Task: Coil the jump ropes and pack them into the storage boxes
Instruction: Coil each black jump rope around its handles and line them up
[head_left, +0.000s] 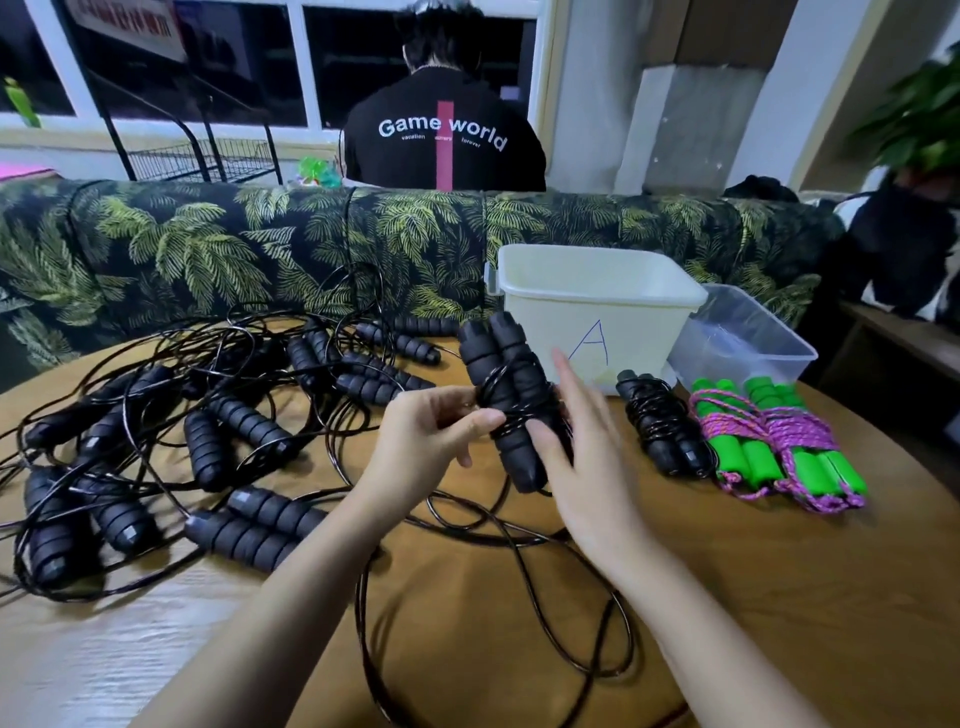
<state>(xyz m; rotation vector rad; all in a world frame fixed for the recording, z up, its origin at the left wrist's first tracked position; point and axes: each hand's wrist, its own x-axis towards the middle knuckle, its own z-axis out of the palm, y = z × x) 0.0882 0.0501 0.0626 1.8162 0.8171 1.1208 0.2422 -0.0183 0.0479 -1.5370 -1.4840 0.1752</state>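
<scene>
Two black handles (501, 400) are held paired in the left hand (426, 441), fingers (483, 421) pinching the wraps (511, 415); right hand (582, 457) fingers (566, 374) straight. Coiling is judged underway; the slack cord (359, 597) is to be wound next.

Matt foam handles (506, 395), glossy cord (498, 613), wood-grain table (779, 597)

Tangled ropes (244, 421) block the left; tabletop (779, 597) open near right.

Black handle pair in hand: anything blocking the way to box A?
Nothing visible. The handle pair, held by the left hand, is just in front of the open white box A. Its uncoiled cord trails on the table, though.
</scene>
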